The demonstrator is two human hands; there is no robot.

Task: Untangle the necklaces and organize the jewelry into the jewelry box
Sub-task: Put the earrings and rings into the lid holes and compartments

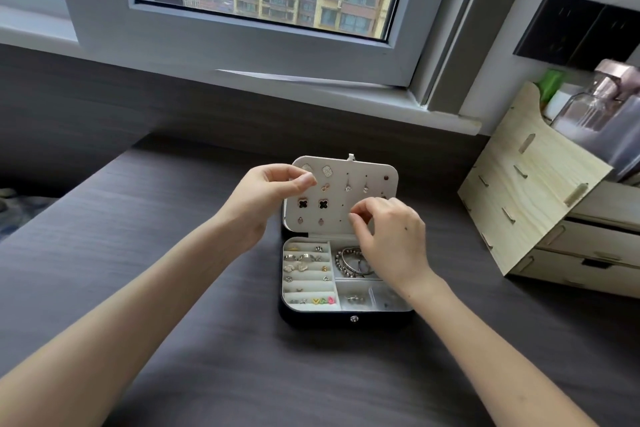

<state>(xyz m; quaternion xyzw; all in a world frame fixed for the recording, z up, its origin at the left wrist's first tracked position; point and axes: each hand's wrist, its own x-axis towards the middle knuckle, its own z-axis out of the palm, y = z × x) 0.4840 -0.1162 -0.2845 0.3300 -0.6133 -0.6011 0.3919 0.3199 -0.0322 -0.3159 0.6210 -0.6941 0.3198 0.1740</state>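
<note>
L hand [273, 191], R hand [391, 236] curled before lid [367, 173].

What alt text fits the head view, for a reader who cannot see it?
A person's left hand and right hand, both in a pinching pose, hover before the raised lid of an open jewelry box on a dark table; anything held is too small to see. The lid carries earrings; rings and bracelets lie in the base.

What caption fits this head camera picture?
Left hand and right hand hover at the open jewelry box on a dark table.
</note>
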